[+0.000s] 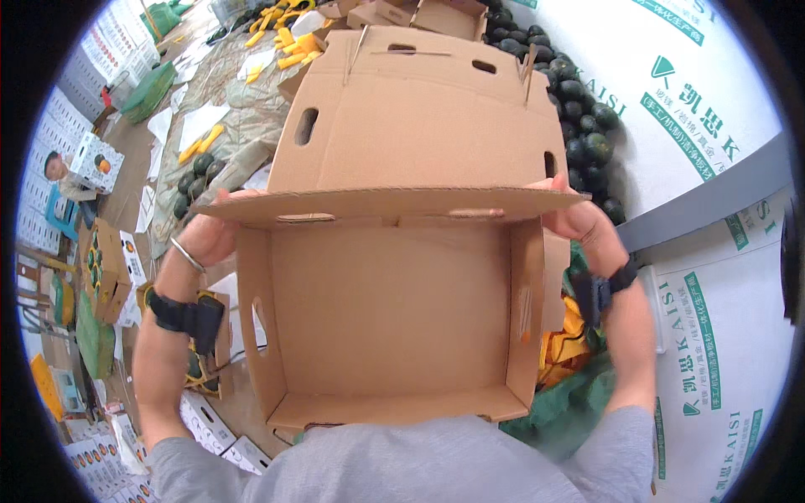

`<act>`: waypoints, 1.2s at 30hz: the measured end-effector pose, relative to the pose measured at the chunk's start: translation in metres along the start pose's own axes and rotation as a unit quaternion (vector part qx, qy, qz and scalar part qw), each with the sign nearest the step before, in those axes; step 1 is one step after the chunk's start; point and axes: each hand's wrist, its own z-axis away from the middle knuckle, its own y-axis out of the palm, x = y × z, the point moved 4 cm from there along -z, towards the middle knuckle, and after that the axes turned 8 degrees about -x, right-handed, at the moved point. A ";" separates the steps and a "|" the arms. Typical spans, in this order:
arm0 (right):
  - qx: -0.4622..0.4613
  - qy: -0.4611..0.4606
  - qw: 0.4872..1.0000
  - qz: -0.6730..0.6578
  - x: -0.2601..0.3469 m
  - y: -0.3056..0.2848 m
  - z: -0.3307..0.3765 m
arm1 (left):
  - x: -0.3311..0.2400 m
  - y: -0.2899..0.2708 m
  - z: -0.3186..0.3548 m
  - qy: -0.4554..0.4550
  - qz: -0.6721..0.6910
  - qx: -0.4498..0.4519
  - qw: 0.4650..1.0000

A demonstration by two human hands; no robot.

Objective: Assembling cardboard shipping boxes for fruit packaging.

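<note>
Right in front of me, against my grey shirt, is an open brown cardboard box [390,310] with nothing inside it. Slots are cut through its side walls and its far panel. My left hand [211,235] grips the far left corner, its fingers partly behind the panel. At the far right corner my right hand [574,216] holds the same panel's end, fingertips showing over the edge. Beyond the box lies a large flat cardboard sheet [428,117] with hand slots and creases.
Dark green round fruits [587,138] are heaped beside white printed wall panels [713,101] on the right. Yellow foam sleeves [298,50] lie on a tarp farther off. At left, another person [75,180] is by a white carton [98,162]; filled cartons [105,268] stand nearer.
</note>
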 end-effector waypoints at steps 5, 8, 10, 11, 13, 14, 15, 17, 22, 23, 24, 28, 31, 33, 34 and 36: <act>0.135 0.013 0.918 0.373 0.099 0.045 -0.020 | -0.017 0.098 -0.032 0.118 -0.766 0.115 0.621; 0.051 0.013 0.906 0.421 0.088 0.052 -0.040 | 0.000 0.095 -0.048 0.062 -0.848 0.038 0.525; 0.040 0.012 0.904 0.426 0.091 0.031 -0.058 | -0.022 0.088 -0.055 0.022 -0.858 0.018 0.513; 0.052 0.020 0.902 0.427 0.088 0.021 -0.063 | -0.050 0.077 -0.053 0.155 -0.769 -0.043 0.618; -0.111 0.078 0.878 0.458 0.086 -0.054 -0.083 | -0.105 0.051 -0.047 0.346 -0.564 -0.188 0.726; -0.256 0.033 0.888 0.382 0.095 -0.105 -0.086 | -0.132 0.035 -0.040 0.431 -0.439 -0.228 0.754; -0.385 -0.004 0.872 0.301 0.093 -0.145 -0.083 | -0.134 0.027 -0.045 0.413 -0.333 -0.245 0.812; -0.470 -0.060 0.874 0.109 0.121 -0.159 -0.083 | -0.102 -0.041 -0.044 0.315 -0.491 -0.313 0.750; -0.359 0.017 0.893 0.270 0.034 -0.067 -0.017 | 0.062 -0.068 -0.026 0.055 -0.383 -0.299 0.872; -0.359 0.122 0.898 0.221 0.015 -0.043 0.008 | 0.081 -0.051 -0.023 0.033 -0.307 -0.309 0.899; -0.348 0.199 0.897 0.187 -0.034 -0.026 0.046 | 0.082 -0.028 -0.023 0.038 -0.294 -0.314 0.902; -0.294 0.336 0.894 -0.025 -0.020 0.026 0.106 | 0.064 0.013 -0.022 0.164 -0.327 -0.203 0.908; -0.318 0.270 0.907 0.055 -0.013 0.014 0.099 | 0.042 0.051 -0.022 0.212 -0.620 -0.168 0.736; -0.303 0.116 0.923 0.209 0.020 0.018 0.069 | 0.053 0.099 -0.044 0.230 -0.722 -0.079 0.648; -0.207 0.080 0.937 0.270 0.024 0.033 0.054 | 0.061 0.115 -0.050 0.252 -0.708 -0.037 0.659; -0.075 -0.030 0.936 0.343 0.031 0.052 0.031 | 0.071 0.119 -0.067 0.252 -0.747 0.000 0.615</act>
